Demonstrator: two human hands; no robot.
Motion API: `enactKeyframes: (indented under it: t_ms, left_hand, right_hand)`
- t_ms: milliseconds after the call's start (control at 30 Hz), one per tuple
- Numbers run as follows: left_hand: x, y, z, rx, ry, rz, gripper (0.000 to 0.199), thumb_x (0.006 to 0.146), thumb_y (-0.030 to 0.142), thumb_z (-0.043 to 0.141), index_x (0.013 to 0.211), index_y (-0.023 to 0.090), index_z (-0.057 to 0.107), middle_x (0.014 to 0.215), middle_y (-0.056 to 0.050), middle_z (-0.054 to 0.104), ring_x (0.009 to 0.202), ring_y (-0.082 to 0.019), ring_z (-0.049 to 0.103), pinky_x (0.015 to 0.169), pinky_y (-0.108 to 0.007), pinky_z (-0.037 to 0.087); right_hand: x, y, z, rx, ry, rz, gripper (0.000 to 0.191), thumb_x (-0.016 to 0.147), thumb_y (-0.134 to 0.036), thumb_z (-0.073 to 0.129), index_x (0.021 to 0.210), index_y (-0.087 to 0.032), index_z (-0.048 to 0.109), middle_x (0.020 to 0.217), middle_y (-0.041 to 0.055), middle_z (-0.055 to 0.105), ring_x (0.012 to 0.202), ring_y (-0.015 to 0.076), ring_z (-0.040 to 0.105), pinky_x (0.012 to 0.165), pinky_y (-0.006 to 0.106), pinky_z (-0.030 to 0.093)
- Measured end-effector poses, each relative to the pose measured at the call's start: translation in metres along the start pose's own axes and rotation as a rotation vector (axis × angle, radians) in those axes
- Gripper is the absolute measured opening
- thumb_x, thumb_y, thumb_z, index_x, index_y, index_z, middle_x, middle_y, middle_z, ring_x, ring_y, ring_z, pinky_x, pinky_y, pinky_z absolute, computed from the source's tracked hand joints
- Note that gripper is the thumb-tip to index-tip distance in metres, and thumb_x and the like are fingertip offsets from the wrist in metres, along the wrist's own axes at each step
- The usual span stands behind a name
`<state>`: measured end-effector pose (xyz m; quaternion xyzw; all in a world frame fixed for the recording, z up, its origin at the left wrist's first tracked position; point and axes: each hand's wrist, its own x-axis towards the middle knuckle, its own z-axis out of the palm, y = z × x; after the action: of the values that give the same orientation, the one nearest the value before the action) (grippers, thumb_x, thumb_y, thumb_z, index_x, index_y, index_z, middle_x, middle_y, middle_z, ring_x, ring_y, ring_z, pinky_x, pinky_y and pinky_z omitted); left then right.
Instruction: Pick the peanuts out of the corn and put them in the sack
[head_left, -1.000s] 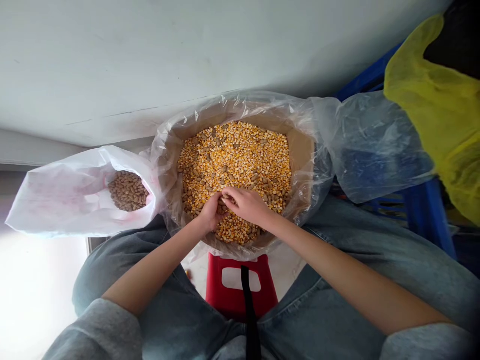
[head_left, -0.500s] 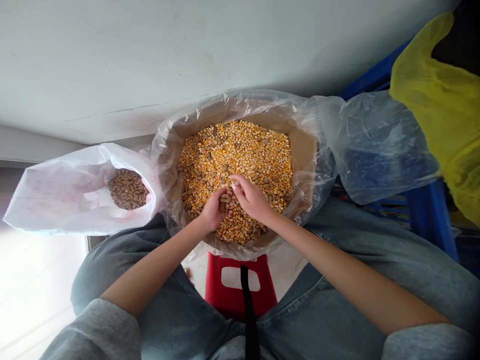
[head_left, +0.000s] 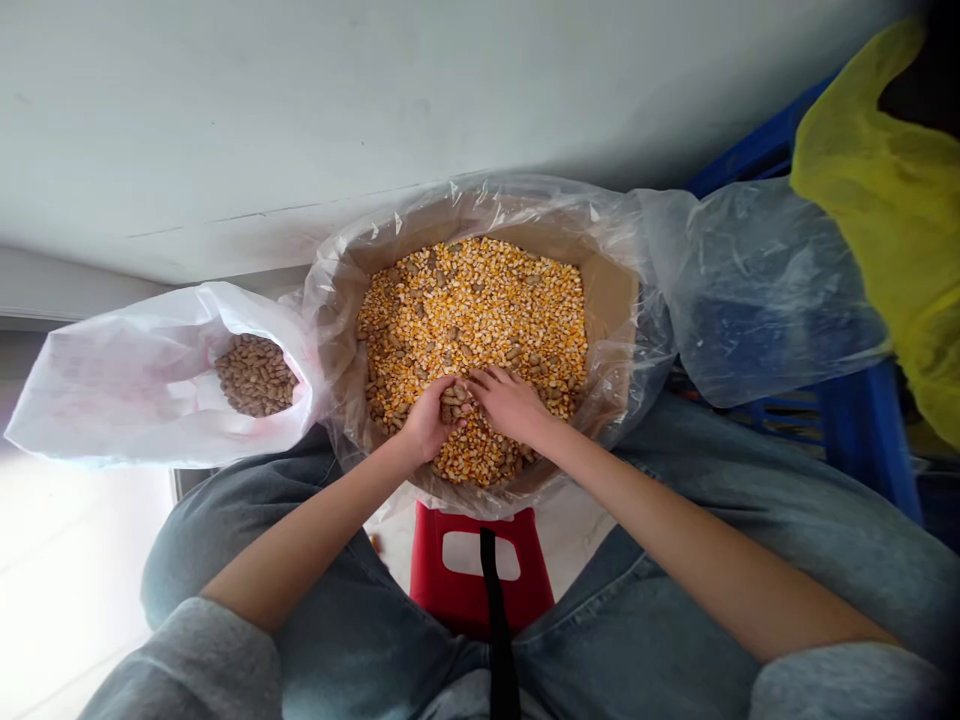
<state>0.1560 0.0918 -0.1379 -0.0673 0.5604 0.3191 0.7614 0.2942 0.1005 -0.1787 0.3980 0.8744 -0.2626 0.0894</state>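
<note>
The left hand (head_left: pixel 429 424) curls its fingers (head_left: pixel 438 398) closed around brown beans (head_left: pixel 453 404) low in the frame's middle, while the right hand (head_left: pixel 510 405), fingers spread open, has dropped flat onto the yellow corn kernels (head_left: pixel 480 300) filling the plastic-lined carton (head_left: pixel 611 300)

Head camera, single view: worn on the person's head, it faces forward and down across the lap in jeans (head_left: pixel 187 560), close above the plastic-lined cardboard box (head_left: pixel 611 320) of corn kernels (head_left: pixel 472 310). Coverage runs from the grey sleeves (head_left: pixel 202 665) at the lower edge to the white wall (head_left: pixel 375 90) at the upper edge, with the box near frame centre.
</note>
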Motion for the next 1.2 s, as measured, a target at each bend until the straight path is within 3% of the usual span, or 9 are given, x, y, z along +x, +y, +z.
enactKeyframes:
  t_ms: [133,400,900,1200]
  left_hand:
    - [-0.0003,-0.0005,-0.0004,0.009,-0.019,0.008,0.011,0.071,0.023,0.043,0.065,0.016,0.049,0.055,0.003,0.05,0.045,-0.007,0.048,0.041,-0.019,0.034]
    - [0.0013,-0.0006,0.0002,0.001,0.009,-0.006,0.011,0.071,0.024,0.043,0.066,0.016,0.049,0.055,0.003,0.049,0.045,-0.007,0.047,0.041,-0.019,0.034]
    - [0.0021,-0.0028,-0.0023,0.04,0.014,0.001,0.01,0.069,0.025,0.045,0.066,0.017,0.05,0.056,0.002,0.05,0.047,-0.007,0.048,0.041,-0.018,0.035]
    - [0.0011,-0.0004,-0.001,0.034,0.024,0.0,0.012,0.071,0.024,0.043,0.066,0.016,0.05,0.058,0.002,0.051,0.047,-0.007,0.047,0.041,-0.018,0.034]
  right_hand:
    - [0.0019,0.0007,-0.0045,-0.022,0.031,-0.018,0.034,0.078,-0.013,0.036,0.11,-0.017,0.046,0.114,0.0086,0.047,0.102,0.023,0.037,0.082,0.037,0.035]
    - [0.0001,-0.0029,-0.0049,-0.023,-0.009,-0.15,0.03,0.078,-0.013,0.038,0.106,-0.015,0.05,0.12,0.0079,0.041,0.103,0.0225,0.037,0.081,0.035,0.035]
    - [0.0005,0.0016,0.0007,0.0,-0.164,-0.032,0.024,0.079,-0.017,0.037,0.099,-0.018,0.051,0.099,0.0105,0.052,0.079,0.0197,0.054,0.064,0.03,0.041]
    - [0.0047,0.0012,-0.0049,0.236,-0.123,0.069,0.022,0.078,-0.02,0.04,0.097,-0.019,0.052,0.094,0.0074,0.054,0.077,0.0176,0.054,0.062,0.026,0.04]
